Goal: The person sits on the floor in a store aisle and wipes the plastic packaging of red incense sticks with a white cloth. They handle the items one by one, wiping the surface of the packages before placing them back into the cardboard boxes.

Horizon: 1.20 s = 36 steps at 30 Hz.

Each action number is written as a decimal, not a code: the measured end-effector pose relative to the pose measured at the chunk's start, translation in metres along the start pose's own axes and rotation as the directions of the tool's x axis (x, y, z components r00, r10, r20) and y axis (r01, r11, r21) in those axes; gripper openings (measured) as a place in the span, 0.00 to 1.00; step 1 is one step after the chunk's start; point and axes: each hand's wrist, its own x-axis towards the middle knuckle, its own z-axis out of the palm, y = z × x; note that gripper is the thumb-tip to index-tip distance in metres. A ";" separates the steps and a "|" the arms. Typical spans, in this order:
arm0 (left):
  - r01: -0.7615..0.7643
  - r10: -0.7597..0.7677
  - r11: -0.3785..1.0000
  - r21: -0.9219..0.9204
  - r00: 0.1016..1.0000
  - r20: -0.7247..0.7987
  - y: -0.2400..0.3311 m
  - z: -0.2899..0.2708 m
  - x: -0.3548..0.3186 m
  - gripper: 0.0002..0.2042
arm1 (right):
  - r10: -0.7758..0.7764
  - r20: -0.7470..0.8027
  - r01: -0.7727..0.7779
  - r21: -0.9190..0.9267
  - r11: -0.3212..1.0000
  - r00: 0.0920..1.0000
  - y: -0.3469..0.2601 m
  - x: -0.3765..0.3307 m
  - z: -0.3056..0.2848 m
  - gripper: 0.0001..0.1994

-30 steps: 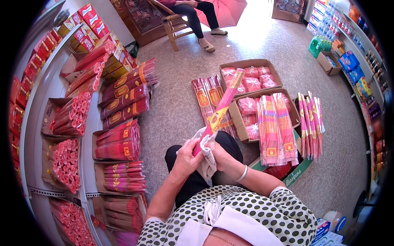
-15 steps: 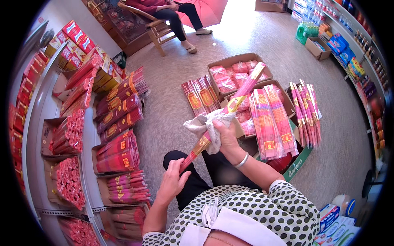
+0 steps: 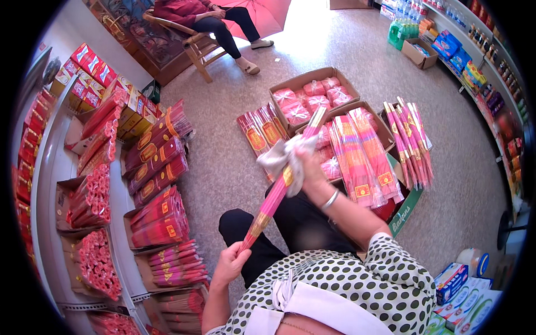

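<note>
A long, thin pink and gold packet of incense sticks (image 3: 272, 202) slants across in front of me. My left hand (image 3: 230, 264) is closed round its near end, low on the left. Higher up, my right hand (image 3: 309, 167) grips the packet through a crumpled white cloth (image 3: 272, 162) wrapped about it; the hand is somewhat blurred. Beyond the cloth the far end of the packet sticks out over the cartons. Flat clear-wrapped packs of pink incense (image 3: 353, 159) lie on the cartons just right of my right hand.
An open carton (image 3: 355, 100) holds pink wrapped bundles. Slim pink packets (image 3: 406, 142) lie to its right, darker red packs (image 3: 262, 134) to its left. Shelves (image 3: 114, 245) of incense line the left side. A person (image 3: 192, 14) sits on a wooden chair (image 3: 195, 56) at the back.
The cloth and my right hand have slid toward the packet's far end, leaving less of it beyond the cloth. My left hand has drawn the near end closer to me. The view has shifted slightly.
</note>
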 end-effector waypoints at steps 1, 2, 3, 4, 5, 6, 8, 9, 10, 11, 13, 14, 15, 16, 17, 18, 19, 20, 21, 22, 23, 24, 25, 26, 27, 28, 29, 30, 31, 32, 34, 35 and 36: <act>0.080 -0.070 0.987 -0.137 0.994 0.080 -0.009 -0.008 -0.008 0.08 | -0.085 -0.032 0.084 -0.037 0.996 0.996 -0.012 0.010 0.000 0.12; 0.132 -0.096 0.947 -0.294 0.986 0.134 -0.012 -0.012 -0.012 0.08 | -0.067 -0.040 0.065 -0.049 0.997 0.997 -0.022 0.023 -0.014 0.11; 0.189 -0.112 0.875 -0.446 0.975 0.193 -0.017 -0.014 -0.015 0.08 | -0.046 -0.040 0.047 0.011 0.999 0.998 -0.032 0.033 -0.020 0.11; 0.244 -0.116 0.777 -0.580 0.962 0.248 -0.019 -0.015 -0.018 0.08 | -0.062 -0.030 0.065 0.091 0.994 0.998 -0.041 0.039 -0.020 0.11; 0.254 -0.117 0.784 -0.567 0.956 0.268 -0.023 -0.017 -0.019 0.09 | -0.052 -0.030 0.055 0.108 0.993 0.998 -0.044 0.038 -0.021 0.12; 0.244 -0.106 0.791 -0.562 0.958 0.266 -0.026 -0.017 -0.018 0.09 | -0.040 -0.023 0.043 0.129 0.991 0.999 -0.047 0.037 -0.017 0.12; 0.222 -0.085 0.805 -0.550 0.961 0.263 -0.031 -0.017 -0.017 0.09 | 0.016 0.091 -0.026 0.114 0.993 0.996 -0.033 0.021 -0.005 0.14; 0.192 -0.067 0.814 -0.549 0.969 0.239 -0.028 -0.015 -0.013 0.09 | 0.038 0.147 -0.054 0.106 0.993 0.988 -0.023 0.008 0.001 0.15; 0.161 -0.049 0.822 -0.546 0.976 0.214 -0.024 -0.012 -0.008 0.09 | 0.178 0.215 -0.199 0.080 0.977 0.960 -0.002 -0.004 -0.003 0.17; 0.131 -0.023 0.829 -0.544 0.979 0.201 -0.019 -0.006 0.001 0.10 | 0.177 0.197 -0.197 0.084 0.977 0.964 0.020 -0.023 0.004 0.19; 0.123 -0.051 0.841 -0.527 0.988 0.149 -0.009 0.005 0.014 0.10 | 0.329 0.226 -0.329 -0.041 0.943 0.917 0.036 -0.064 0.023 0.20; 0.121 -0.069 0.849 -0.515 0.991 0.118 -0.006 0.007 0.017 0.10 | 0.403 0.255 -0.398 -0.071 0.914 0.879 0.044 -0.075 0.026 0.19; 0.111 -0.052 0.872 -0.477 0.989 0.136 -0.008 0.004 0.015 0.08 | 0.412 0.237 -0.406 -0.077 0.911 0.880 0.046 -0.078 0.028 0.19; 0.117 -0.069 0.897 -0.426 0.989 0.128 -0.012 0.002 0.013 0.08 | 0.420 0.218 -0.412 -0.083 0.907 0.881 0.046 -0.079 0.029 0.18; 0.124 -0.085 0.919 -0.373 0.989 0.120 -0.018 0.000 0.009 0.08 | 0.377 0.180 -0.370 -0.074 0.926 0.909 0.045 -0.072 0.027 0.17; 0.134 -0.100 0.937 -0.323 0.988 0.119 -0.025 -0.003 0.006 0.08 | 0.332 0.133 -0.325 -0.072 0.943 0.934 0.039 -0.058 0.022 0.16; 0.180 -0.147 0.933 -0.312 0.981 0.126 -0.025 -0.008 -0.002 0.08 | 0.214 0.135 -0.222 0.050 0.974 0.967 0.026 -0.044 0.024 0.14; 0.182 -0.157 0.950 -0.256 0.981 0.112 -0.033 -0.013 -0.008 0.08 | 0.197 0.113 -0.201 0.029 0.979 0.974 0.016 -0.023 0.010 0.14; 0.186 -0.171 0.961 -0.202 0.981 0.091 -0.047 -0.019 -0.017 0.08 | 0.082 0.123 -0.086 0.024 0.996 0.989 0.000 -0.005 0.006 0.13; 0.199 -0.192 0.968 -0.155 0.980 0.058 -0.060 -0.025 -0.030 0.08 | 0.076 0.119 -0.075 -0.017 0.997 0.990 -0.026 -0.003 0.019 0.11; 0.168 -0.163 0.979 -0.116 0.985 0.059 -0.058 -0.025 -0.028 0.09 | -0.024 0.026 0.025 -0.043 0.999 0.999 -0.031 0.020 -0.004 0.10; 0.164 -0.161 0.977 -0.138 0.986 0.035 -0.058 -0.024 -0.029 0.09 | -0.047 0.030 0.048 -0.036 0.998 0.998 -0.041 0.030 -0.007 0.09; 0.160 -0.160 0.974 -0.161 0.987 0.009 -0.059 -0.023 -0.030 0.08 | -0.064 -0.007 0.064 -0.019 0.998 0.998 -0.043 0.032 -0.008 0.09; 0.155 -0.161 0.971 -0.183 0.987 -0.016 -0.059 -0.022 -0.032 0.08 | -0.079 -0.044 0.079 -0.002 0.997 0.996 -0.044 0.032 -0.010 0.09; 0.125 -0.143 0.977 -0.171 0.984 -0.103 -0.053 -0.015 -0.026 0.08 | -0.075 -0.040 0.076 0.011 0.997 0.996 -0.040 0.032 -0.015 0.10; 0.088 -0.102 0.990 -0.111 0.987 -0.128 -0.048 -0.012 -0.020 0.08 | -0.071 -0.035 0.072 0.023 0.997 0.997 -0.030 0.032 -0.022 0.11; 0.054 -0.061 0.997 -0.048 0.986 -0.155 -0.043 -0.010 -0.015 0.08 | -0.063 -0.027 0.064 0.040 0.997 0.998 -0.020 0.028 -0.024 0.11; 0.025 -0.021 0.999 0.019 0.982 -0.187 -0.039 -0.009 -0.012 0.09 | -0.020 0.000 0.020 0.010 1.000 1.000 -0.017 0.003 -0.003 0.14; 0.029 -0.013 0.997 0.069 0.976 -0.218 -0.035 -0.006 -0.009 0.10 | 0.069 -0.014 -0.069 0.011 0.998 0.998 -0.003 -0.014 0.008 0.17; -0.003 0.020 0.997 0.080 0.975 -0.221 -0.024 0.001 0.000 0.10 | 0.013 0.050 -0.012 -0.029 1.000 0.999 0.013 -0.027 0.009 0.17; -0.050 0.073 0.993 0.104 0.968 -0.241 -0.010 0.012 0.010 0.10 | 0.204 0.074 -0.199 -0.069 0.978 0.976 0.033 -0.065 0.025 0.17; -0.035 0.053 0.996 0.087 0.976 -0.211 -0.014 0.014 0.016 0.09 | 0.287 0.100 -0.280 -0.072 0.957 0.953 0.041 -0.079 0.028 0.16; 0.015 -0.013 1.000 0.009 0.988 -0.155 -0.012 0.012 0.016 0.09 | 0.358 0.154 -0.349 -0.084 0.933 0.921 0.045 -0.092 0.030 0.16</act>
